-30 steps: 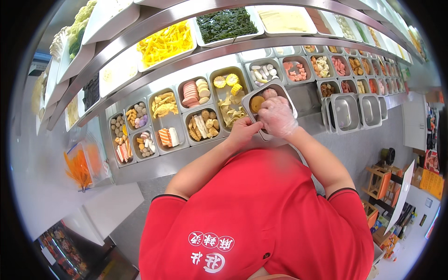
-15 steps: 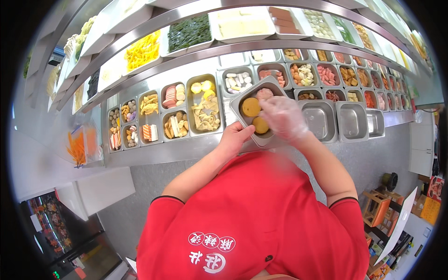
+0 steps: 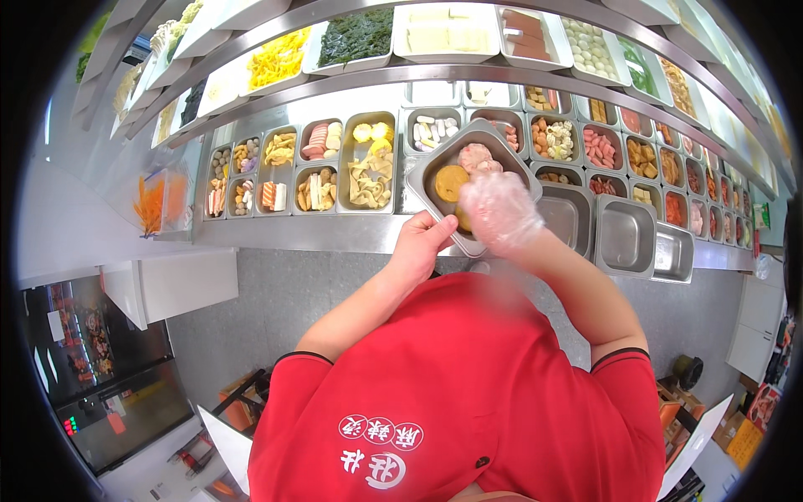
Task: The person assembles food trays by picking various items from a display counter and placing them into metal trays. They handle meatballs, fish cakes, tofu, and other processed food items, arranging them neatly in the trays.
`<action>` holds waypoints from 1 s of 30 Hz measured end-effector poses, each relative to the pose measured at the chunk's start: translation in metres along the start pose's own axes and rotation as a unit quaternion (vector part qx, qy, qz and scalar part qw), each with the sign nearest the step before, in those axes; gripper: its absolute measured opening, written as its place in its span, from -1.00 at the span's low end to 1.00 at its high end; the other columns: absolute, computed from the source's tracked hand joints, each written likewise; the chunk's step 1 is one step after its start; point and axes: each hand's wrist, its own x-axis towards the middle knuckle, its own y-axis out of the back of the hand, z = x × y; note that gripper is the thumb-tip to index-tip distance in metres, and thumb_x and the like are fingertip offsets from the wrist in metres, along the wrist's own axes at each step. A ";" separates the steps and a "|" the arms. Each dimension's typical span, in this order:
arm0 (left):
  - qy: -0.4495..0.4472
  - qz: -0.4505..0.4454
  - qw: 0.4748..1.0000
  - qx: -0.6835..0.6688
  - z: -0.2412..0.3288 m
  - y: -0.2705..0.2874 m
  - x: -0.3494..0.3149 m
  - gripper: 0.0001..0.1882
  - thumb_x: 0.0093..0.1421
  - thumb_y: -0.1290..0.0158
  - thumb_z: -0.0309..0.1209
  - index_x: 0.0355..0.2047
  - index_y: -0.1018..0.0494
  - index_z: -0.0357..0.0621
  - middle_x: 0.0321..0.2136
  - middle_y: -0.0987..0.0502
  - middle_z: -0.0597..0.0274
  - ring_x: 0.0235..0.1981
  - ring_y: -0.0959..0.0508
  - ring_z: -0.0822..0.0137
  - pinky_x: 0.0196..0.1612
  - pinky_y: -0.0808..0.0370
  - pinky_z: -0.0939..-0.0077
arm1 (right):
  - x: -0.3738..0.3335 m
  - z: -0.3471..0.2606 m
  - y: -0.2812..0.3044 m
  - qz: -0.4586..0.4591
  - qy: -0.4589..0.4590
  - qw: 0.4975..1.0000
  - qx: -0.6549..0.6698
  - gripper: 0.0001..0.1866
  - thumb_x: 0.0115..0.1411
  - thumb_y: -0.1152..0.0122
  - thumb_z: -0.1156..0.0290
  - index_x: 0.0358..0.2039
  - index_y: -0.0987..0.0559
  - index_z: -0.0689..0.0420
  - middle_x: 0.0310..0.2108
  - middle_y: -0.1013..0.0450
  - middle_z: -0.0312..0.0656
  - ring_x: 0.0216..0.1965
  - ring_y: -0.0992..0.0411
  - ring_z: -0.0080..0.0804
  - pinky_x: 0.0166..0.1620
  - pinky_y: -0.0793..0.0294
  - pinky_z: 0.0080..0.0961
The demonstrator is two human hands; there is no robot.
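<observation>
My bare left hand (image 3: 420, 243) grips the near-left rim of a grey metal pan (image 3: 428, 177), thumb along the edge. This pan is held tilted at the counter's front edge. Inside it sit yellow-brown round patties (image 3: 452, 181), one partly covered, and pink round pieces (image 3: 475, 157). Reaching into the pan, my right hand (image 3: 500, 213) wears a clear plastic glove. Its fingers are bunched and point down among the pieces; their tips are hidden, so what they hold cannot be made out.
Several inset pans of food, among them corn with tofu skin (image 3: 370, 171), line the counter. Bare-bottomed metal pans (image 3: 626, 234) stand at its front right. Above runs a steel-railed shelf (image 3: 335, 88) with white trays, one of dark seaweed (image 3: 355, 38). Grey floor (image 3: 259, 305) lies below.
My right hand has drawn lower and turned inside the pan, and more of the pink pieces shows. My left hand keeps its grip on the rim. The whole view has shifted slightly.
</observation>
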 end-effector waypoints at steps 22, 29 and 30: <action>0.026 -0.007 0.999 0.042 0.050 -0.013 -0.001 -0.85 0.42 -0.22 -0.42 -0.29 -0.56 -0.23 -0.33 -0.63 0.34 -0.34 -0.53 0.56 -0.27 -0.51 0.56 | 0.028 -0.025 -0.014 0.044 -0.034 0.997 -0.053 -0.94 0.05 -0.27 0.37 -0.47 -0.58 0.03 -0.43 -0.52 -0.17 -0.36 -0.56 -0.25 -0.25 -0.51 -0.32; 0.006 -0.018 0.997 0.077 0.046 -0.003 0.004 -0.84 0.40 -0.24 -0.40 -0.28 -0.58 -0.25 -0.37 -0.62 0.38 -0.36 -0.50 0.60 -0.29 -0.47 0.60 | 0.028 -0.025 -0.011 0.032 -0.054 0.990 0.129 -0.97 0.13 -0.26 0.44 -0.42 -0.58 0.08 -0.41 -0.50 -0.12 -0.34 -0.55 -0.10 -0.19 -0.56 -0.19; 0.005 -0.016 0.997 0.078 0.046 -0.002 0.005 -0.84 0.40 -0.24 -0.40 -0.27 -0.58 -0.25 -0.36 -0.61 0.38 -0.37 -0.49 0.60 -0.29 -0.47 0.60 | 0.025 -0.022 -0.006 0.038 -0.077 0.987 0.139 -0.95 0.17 -0.26 0.43 -0.40 -0.56 0.08 -0.40 -0.49 -0.11 -0.32 -0.54 -0.08 -0.18 -0.55 -0.17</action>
